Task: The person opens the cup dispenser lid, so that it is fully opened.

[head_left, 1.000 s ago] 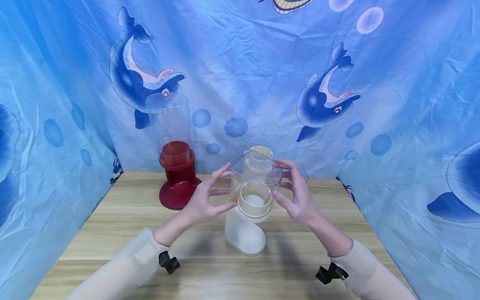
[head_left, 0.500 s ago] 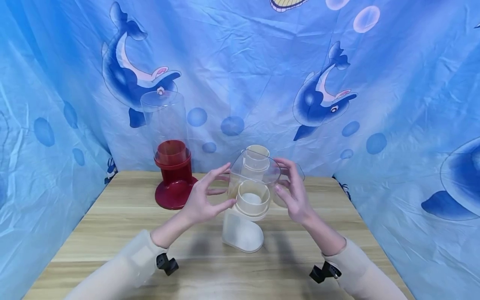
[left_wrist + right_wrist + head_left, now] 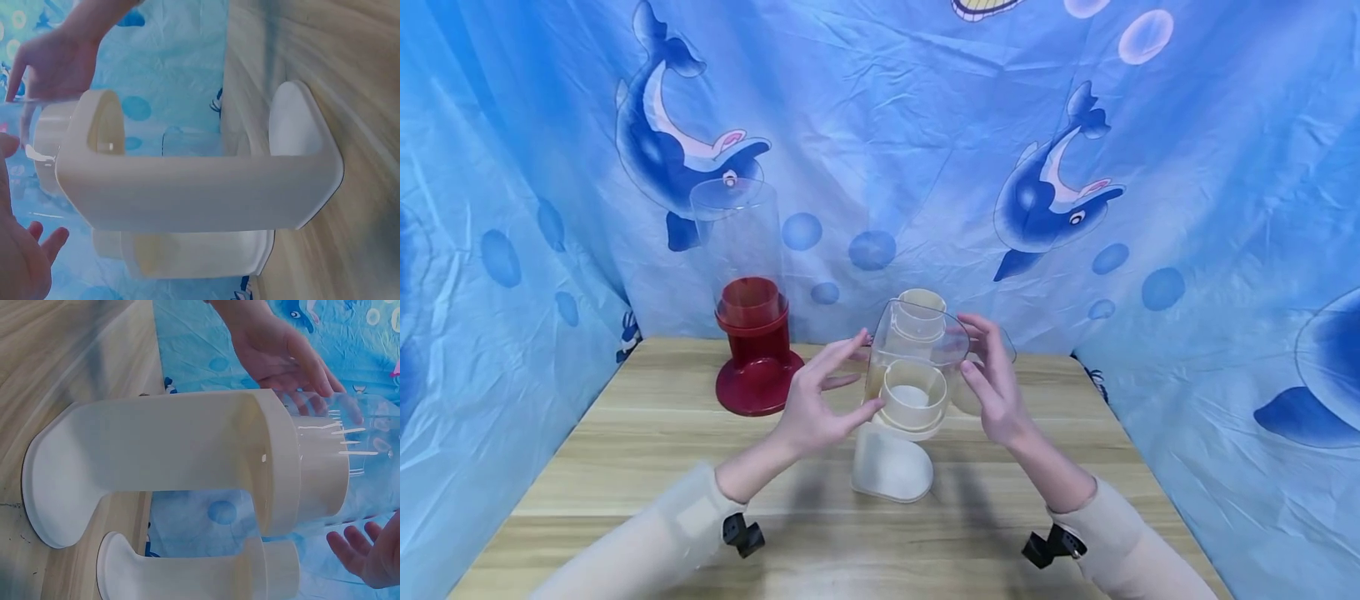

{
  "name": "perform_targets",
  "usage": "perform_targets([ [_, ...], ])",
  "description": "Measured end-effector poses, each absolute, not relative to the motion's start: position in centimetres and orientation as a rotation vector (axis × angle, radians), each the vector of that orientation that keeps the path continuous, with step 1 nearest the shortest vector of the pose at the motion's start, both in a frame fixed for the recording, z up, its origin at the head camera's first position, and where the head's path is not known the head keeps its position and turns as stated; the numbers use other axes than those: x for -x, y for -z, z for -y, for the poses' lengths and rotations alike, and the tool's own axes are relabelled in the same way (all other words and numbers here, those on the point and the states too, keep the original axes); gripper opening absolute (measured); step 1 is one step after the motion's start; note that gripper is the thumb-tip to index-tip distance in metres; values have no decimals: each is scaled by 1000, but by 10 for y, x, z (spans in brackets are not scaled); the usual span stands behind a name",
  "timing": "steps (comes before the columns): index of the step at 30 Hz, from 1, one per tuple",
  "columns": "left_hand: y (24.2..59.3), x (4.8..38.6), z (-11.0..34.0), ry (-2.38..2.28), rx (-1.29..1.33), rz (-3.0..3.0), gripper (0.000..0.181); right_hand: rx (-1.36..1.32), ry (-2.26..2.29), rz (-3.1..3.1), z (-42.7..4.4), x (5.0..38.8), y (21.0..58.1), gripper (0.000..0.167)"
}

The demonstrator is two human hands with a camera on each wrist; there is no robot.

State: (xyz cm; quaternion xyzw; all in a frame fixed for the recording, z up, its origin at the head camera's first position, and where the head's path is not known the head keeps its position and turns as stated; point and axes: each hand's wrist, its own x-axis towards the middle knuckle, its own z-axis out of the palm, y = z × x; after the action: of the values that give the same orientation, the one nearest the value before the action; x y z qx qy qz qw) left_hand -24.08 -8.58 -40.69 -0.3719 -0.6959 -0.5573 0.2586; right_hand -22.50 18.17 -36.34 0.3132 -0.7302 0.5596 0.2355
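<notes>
Through the head view I locate the clear tube (image 3: 917,350) at centre, between the left hand (image 3: 820,408) and the right hand (image 3: 1000,400). It surrounds the upper end of the near white stand (image 3: 181,444); I cannot tell whether its lower rim seats on the collar (image 3: 278,469). Left fingers: curved around the left wall, gripping it, thumb on the near side. Right fingers: curved around the right wall, holding it; I cannot tell how firmly each fingertip presses.

The surface (image 3: 625,433) is pale and wood-grained. Blue fabric (image 3: 910,167) closes off the far, left and right sides. Beyond the near white stand I find the far white stand (image 3: 194,575). At far left, the red stand (image 3: 758,358) carries a second tube (image 3: 737,237), upright. At far right, partly behind the right hand, a clear container (image 3: 192,144) stands on the surface.

Count: white stands, two; red stands, one; tubes on stands, two; clear containers, one; pale sleeves (image 3: 632,537), two; black wrist units (image 3: 743,535), two; whole dolphins (image 3: 651,158) printed on the far fabric, two.
</notes>
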Motion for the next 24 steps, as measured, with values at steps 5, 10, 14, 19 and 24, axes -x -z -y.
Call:
perform_targets([
  [5, 408, 240, 81, 1566, 1024, 1857, 83, -841, -1435, 2027, -186, 223, 366, 51],
  [10, 410, 231, 72, 1581, 1006, 1824, 75, -862, -1448, 2063, -189, 223, 367, 52],
  [14, 410, 229, 72, 1552, 947, 1815, 78, -856, -1476, 2077, -189, 223, 367, 51],
  [19, 410, 231, 75, 1552, 964, 1787, 77, -810, -1473, 2073, -189, 221, 369, 45],
  [24, 409, 230, 73, 1566, 991, 1778, 73, -811, -1515, 2082, -189, 221, 368, 44],
])
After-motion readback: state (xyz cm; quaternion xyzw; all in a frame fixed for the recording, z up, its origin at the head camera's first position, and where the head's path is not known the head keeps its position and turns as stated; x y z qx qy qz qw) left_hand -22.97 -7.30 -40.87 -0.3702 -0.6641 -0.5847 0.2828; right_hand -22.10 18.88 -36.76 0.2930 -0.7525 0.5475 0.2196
